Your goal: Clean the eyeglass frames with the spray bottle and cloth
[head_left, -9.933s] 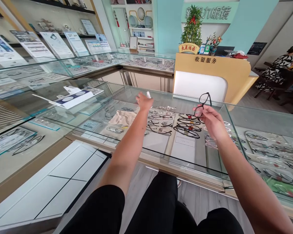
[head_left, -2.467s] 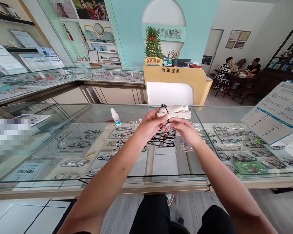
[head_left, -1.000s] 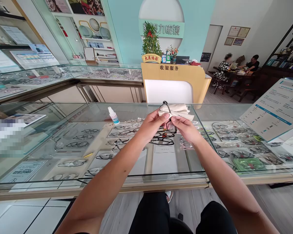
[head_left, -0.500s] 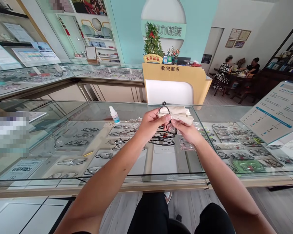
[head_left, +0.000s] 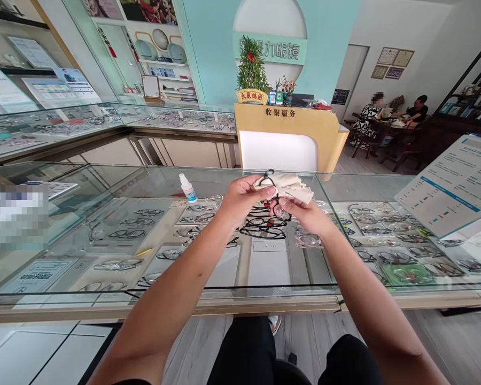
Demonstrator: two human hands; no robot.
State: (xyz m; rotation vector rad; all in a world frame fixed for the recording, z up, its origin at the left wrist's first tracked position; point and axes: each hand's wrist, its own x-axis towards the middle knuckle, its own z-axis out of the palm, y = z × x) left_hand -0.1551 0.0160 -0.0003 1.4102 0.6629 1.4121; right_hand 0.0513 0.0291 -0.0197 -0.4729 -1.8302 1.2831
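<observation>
A pair of dark-rimmed eyeglasses [head_left: 281,210] is held up over the glass counter, tilted, with one lens above the other. My left hand [head_left: 243,197] is closed at the upper rim, its thumb pressing a cream cleaning cloth [head_left: 291,184] against the glasses. The cloth is bunched and spreads to the right above my right hand [head_left: 303,212]. My right hand is closed, its thumb and fingers pinching the eyeglasses near the lower lens. Part of the frame is hidden by fingers and cloth.
Under the glass countertop [head_left: 104,176] lie several eyeglasses [head_left: 263,233] in rows. A white spray bottle [head_left: 187,189] stands left of my hands. To the right is a printed sign [head_left: 449,182]. Beyond stands a cashier desk [head_left: 332,133]; two people [head_left: 366,125] sit at the back right.
Both hands still hold the glasses and cloth. My left hand has shifted slightly left, the upper part of the glasses and the cloth moving a little with it.
</observation>
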